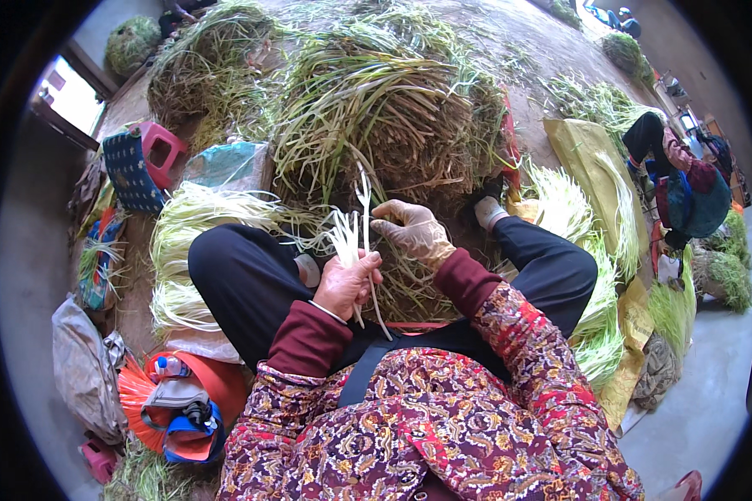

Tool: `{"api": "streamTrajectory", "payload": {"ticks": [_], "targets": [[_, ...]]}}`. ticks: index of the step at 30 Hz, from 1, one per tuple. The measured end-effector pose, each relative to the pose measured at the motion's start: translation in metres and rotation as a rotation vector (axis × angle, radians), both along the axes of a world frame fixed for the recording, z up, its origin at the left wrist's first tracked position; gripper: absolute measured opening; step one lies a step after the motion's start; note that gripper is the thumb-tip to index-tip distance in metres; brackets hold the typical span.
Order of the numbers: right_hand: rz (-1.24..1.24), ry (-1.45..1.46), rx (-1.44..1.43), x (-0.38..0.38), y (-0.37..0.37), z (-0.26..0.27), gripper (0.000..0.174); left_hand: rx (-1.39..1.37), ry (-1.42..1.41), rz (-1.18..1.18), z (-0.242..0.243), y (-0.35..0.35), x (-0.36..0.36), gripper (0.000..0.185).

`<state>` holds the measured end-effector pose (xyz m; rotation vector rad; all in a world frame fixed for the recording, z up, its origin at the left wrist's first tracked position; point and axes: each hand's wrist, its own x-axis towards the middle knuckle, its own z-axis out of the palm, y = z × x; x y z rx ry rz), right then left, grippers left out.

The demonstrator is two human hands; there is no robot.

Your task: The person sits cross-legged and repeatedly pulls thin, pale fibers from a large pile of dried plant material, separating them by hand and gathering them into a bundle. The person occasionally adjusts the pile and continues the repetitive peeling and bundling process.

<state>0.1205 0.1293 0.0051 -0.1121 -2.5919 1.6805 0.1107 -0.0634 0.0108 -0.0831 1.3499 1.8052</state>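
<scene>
My bare left hand is closed around a small bunch of peeled white stalks, their pale tops pointing away from me. One longer white stalk stands beside the bunch, its lower end hanging below the same hand. In a thin, soiled glove, my right hand is just right of that stalk, thumb and forefinger apart; whether the fingertips touch it is unclear. Beyond both hands rises a large heap of unpeeled green stalks with brown, dry bases. Loose peelings cover the ground between my legs.
Pale trimmed stalks lie in piles at left and right. A pink plastic stool stands at far left; an orange-red bag sits by my left knee. Another person sits at right.
</scene>
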Motion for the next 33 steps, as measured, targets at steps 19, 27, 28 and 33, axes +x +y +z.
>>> {"api": "streamTrajectory", "payload": {"ticks": [19, 27, 28, 33], "targets": [[-0.191, -0.217, -0.117, 0.055, 0.086, -0.042, 0.029, 0.126, -0.025, -0.042, 0.013, 0.003, 0.002, 0.028], [0.182, -0.298, -0.792, 0.031, -0.009, 0.008, 0.022, 0.054, -0.010, -0.147, 0.009, 0.004, 0.004, 0.018], [0.143, -0.303, -0.808, 0.029, -0.013, 0.013, 0.019, 0.072, -0.009, -0.136, 0.005, 0.003, 0.004, 0.017], [0.172, -0.201, -0.701, 0.026, -0.017, 0.006, 0.015, 0.069, -0.001, -0.150, 0.001, -0.004, 0.001, 0.017]]}}
